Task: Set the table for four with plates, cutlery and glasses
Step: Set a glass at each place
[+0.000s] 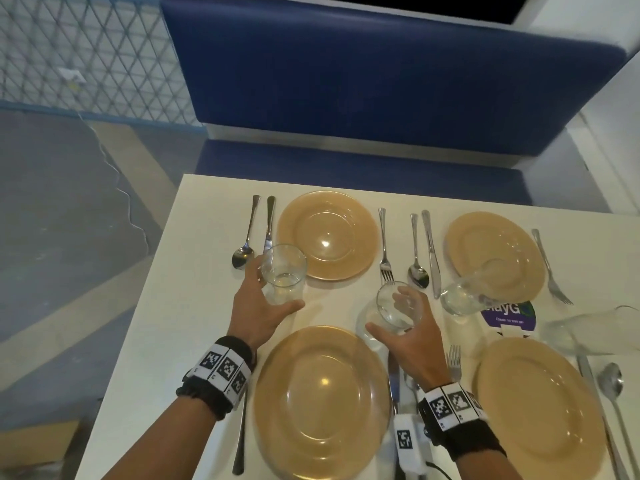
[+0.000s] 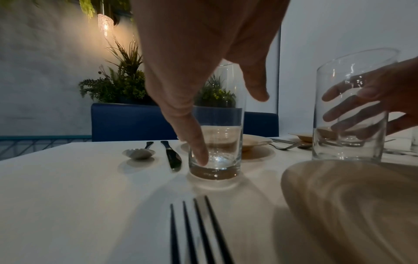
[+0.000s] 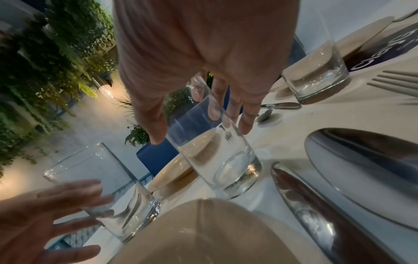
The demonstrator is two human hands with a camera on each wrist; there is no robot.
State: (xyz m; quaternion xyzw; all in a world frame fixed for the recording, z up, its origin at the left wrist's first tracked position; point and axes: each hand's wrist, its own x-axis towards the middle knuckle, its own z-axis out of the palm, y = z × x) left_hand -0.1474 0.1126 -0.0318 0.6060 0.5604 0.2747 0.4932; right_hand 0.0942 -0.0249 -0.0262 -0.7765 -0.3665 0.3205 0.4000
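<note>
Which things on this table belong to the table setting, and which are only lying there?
Belong to the job:
- four tan plates
- four glasses, one at each hand
- forks, knives, spoons

Only lying there:
- purple sticker on the table
- blue bench behind
- plants by the wall

Clear glass tumblers (image 1: 283, 273); glossy tan plates (image 1: 327, 235); shiny metal cutlery (image 1: 383, 245) (mirror finish); matt white table (image 1: 194, 271)
</note>
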